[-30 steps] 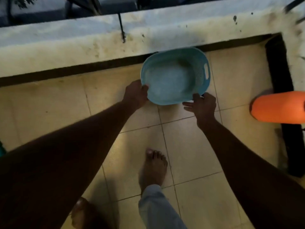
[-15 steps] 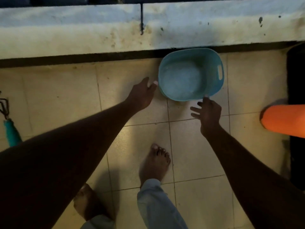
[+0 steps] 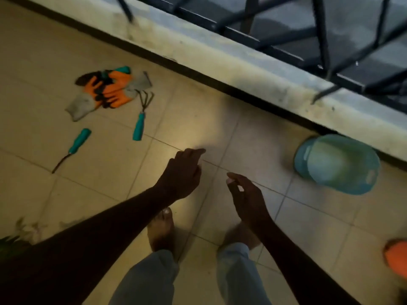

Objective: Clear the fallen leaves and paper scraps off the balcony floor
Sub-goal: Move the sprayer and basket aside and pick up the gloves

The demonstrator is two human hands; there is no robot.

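Left hand (image 3: 181, 173) and right hand (image 3: 247, 195) hover empty; oval teal basket (image 3: 337, 164) beside kerb (image 3: 242, 70).

Light level: dim overall, with a warm yellowish cast. Brightest area: a soft pool on the floor tiles (image 3: 198, 133) just ahead of the left hand (image 3: 180, 175), fading to murk toward every edge. Both forearms, the left hand and the right hand (image 3: 246, 194) registered as near-black silhouettes with almost no surface detail. Glare: none beyond a faint sheen in the lit pool. Motion blur: general; the blue basket (image 3: 337, 164) smeared, its rim ghosted, the railing bars (image 3: 319, 40) streaked, the gloves (image 3: 108, 91) and hand rake (image 3: 141, 119) soft-edged. Leaves (image 3: 13, 241) at lower left were lost in shadow. Orange object (image 3: 396, 258) at the right edge: blurred, saturated. Edge distortion: hard to judge under the blur.
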